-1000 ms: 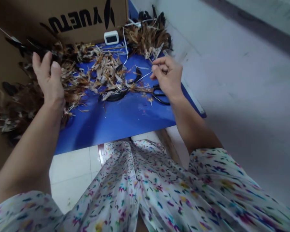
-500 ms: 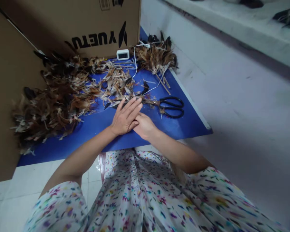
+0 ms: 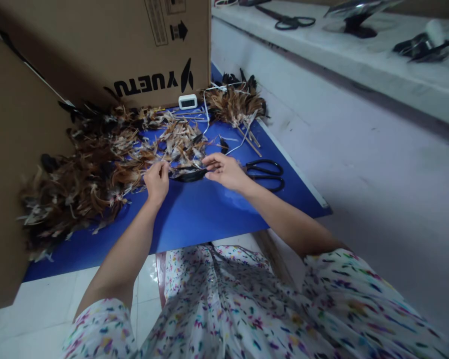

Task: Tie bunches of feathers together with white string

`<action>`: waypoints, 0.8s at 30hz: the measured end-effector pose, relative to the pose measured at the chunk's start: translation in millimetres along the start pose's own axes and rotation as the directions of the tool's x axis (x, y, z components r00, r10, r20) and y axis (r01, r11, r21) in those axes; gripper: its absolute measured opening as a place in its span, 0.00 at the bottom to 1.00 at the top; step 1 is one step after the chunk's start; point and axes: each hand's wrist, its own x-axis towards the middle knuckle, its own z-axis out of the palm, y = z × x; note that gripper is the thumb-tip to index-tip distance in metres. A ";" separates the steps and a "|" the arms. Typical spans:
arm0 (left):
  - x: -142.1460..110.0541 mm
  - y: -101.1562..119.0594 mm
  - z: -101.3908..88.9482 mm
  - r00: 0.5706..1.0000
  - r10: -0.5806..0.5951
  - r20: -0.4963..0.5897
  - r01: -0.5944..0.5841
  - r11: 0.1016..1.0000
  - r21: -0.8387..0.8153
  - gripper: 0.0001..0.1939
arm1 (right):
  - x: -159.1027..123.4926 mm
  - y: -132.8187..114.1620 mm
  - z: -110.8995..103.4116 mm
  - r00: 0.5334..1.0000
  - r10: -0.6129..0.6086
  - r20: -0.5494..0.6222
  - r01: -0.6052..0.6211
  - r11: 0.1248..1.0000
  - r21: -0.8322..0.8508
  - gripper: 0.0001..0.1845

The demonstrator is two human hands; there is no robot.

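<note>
My left hand (image 3: 157, 182) is over the blue table at the front edge of the feather pile, its thumb and fingers pinched together. Whatever may be in the pinch is too small to make out. Between my hands lies a long dark strip, seemingly a black feather (image 3: 190, 175). My right hand (image 3: 226, 171) is at its right end, fingers apart and slightly curled, with no firm grip showing. Just right of that hand are the black handles of scissors (image 3: 265, 162); their blades are hidden behind the hand. Loose brown and white feathers (image 3: 179, 142) lie just beyond.
Bundled feathers (image 3: 93, 184) cover the table's left side. A feather bundle on sticks (image 3: 234, 107) lies at the back right, near a small white digital clock (image 3: 187, 102). Cardboard boxes (image 3: 97, 50) stand behind and left. A wall ledge (image 3: 340, 55) at right holds more scissors (image 3: 290, 22).
My hands were pressed together, left over right, and have now parted. The left moved left into a pinch; the right is raised beside the dark strip. The view has tilted up slightly.
</note>
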 end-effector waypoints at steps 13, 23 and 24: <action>-7.5 -4.7 15.6 0.972 0.234 0.030 -0.232 0.971 -0.052 0.12 | 111.8 -8.9 58.7 0.986 -0.083 0.141 0.157 0.726 -0.669 0.13; -10.2 -5.9 20.1 0.950 0.311 0.034 -0.308 0.949 -0.068 0.12 | 202.1 16.9 88.4 0.971 0.127 -0.203 -0.239 0.566 -0.789 0.17; -10.4 -5.4 21.0 0.948 0.317 0.040 -0.313 0.947 -0.069 0.12 | 207.6 20.0 88.5 0.963 0.157 -0.221 -0.271 0.589 -0.762 0.17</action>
